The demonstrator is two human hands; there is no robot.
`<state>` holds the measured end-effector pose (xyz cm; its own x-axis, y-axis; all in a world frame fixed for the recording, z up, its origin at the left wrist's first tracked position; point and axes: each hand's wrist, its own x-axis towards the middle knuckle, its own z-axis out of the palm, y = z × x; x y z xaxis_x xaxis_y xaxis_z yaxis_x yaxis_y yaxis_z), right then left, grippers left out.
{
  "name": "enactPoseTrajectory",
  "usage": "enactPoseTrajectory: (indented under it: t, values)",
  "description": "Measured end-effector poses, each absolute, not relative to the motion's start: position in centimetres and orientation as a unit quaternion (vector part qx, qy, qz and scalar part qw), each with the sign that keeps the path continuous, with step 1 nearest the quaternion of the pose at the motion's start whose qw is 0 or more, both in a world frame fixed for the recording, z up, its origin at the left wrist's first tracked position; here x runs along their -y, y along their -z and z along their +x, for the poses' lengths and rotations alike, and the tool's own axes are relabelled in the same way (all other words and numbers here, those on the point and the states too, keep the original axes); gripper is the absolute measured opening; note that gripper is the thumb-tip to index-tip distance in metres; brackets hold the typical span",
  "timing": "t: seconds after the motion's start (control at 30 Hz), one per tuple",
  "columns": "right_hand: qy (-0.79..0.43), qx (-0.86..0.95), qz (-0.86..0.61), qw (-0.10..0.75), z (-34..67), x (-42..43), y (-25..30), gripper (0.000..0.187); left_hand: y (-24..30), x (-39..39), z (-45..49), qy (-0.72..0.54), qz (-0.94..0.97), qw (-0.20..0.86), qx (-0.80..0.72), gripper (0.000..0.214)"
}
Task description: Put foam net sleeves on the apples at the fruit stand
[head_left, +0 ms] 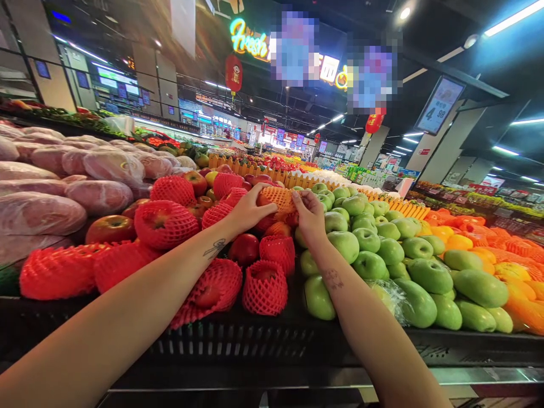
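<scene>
Left hand (249, 212) and right hand (309, 218) both pinch an orange foam-net fruit sleeve (278, 198), fingers pressed on it. Red net-wrapped apples (266, 286) lie at 7 o'clock, green apples (382, 249) at 4 o'clock on the black slatted display stand (272, 340). Supermarket hall, ceiling strip lights (514, 17).

bright ceiling strips (512, 20), edges bowed, fruit sharp.

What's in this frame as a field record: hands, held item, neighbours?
setting: shop produce display
left hand: grips left end of orange foam net
right hand: grips right end of the same net
net contents: cannot tell
below and left of hands: red-netted apples
right of hands: green apples
far left: plastic-wrapped pink fruit
support: black crate
</scene>
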<state>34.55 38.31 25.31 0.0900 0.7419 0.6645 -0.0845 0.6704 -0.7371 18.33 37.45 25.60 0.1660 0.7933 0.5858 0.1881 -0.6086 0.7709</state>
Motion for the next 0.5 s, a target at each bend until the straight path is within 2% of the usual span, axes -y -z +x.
enactPoseTrajectory:
  t: [0.23,0.4,0.5]
  values:
    - [-0.367,0.64,-0.288,0.611,34.6,-38.2,-25.3,0.045,-25.1,-38.3,18.1,-0.6,0.668,0.21,-0.387,0.054]
    - [-0.295,0.654,-0.297,0.63,34.9,-37.4,-25.9,0.034,-25.0,-38.7,18.1,-0.641,0.669,0.205,-0.315,0.052]
    - [-0.346,0.598,-0.302,0.657,34.8,-36.5,-26.3,0.041,-25.1,-38.7,18.2,-0.635,0.688,0.24,-0.256,0.05]
